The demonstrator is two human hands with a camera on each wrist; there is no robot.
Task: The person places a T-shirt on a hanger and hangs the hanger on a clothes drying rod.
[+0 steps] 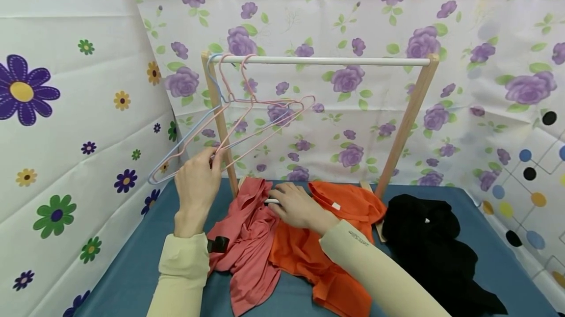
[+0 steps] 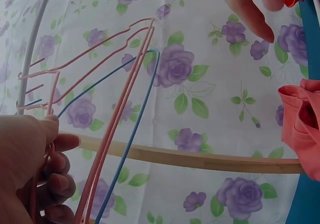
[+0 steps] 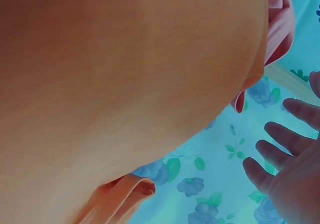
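Three thin hangers, two pink and one blue, hang by their hooks at the left end of a white rail [image 1: 326, 61]. My left hand [image 1: 198, 184] pinches the wire of the front pink hanger [image 1: 238, 124] with thumb and fingers. Just behind it hangs the blue hanger [image 2: 133, 134], seen in the left wrist view. Over the garments is my right hand [image 1: 300, 209], close to a crumpled pink garment [image 1: 253, 263] and an orange garment [image 1: 304, 263]. In the right wrist view its fingers [image 3: 282, 136] are spread and hold nothing.
A wooden post [image 1: 408, 125] carries the rail's right end; another [image 1: 216, 96] stands at the left. A black garment [image 1: 430, 243] lies on the blue surface [image 1: 145, 258] at right. A white lower bar [image 1: 271, 201] shows beside the right fingers. Flowered sheets surround the rack.
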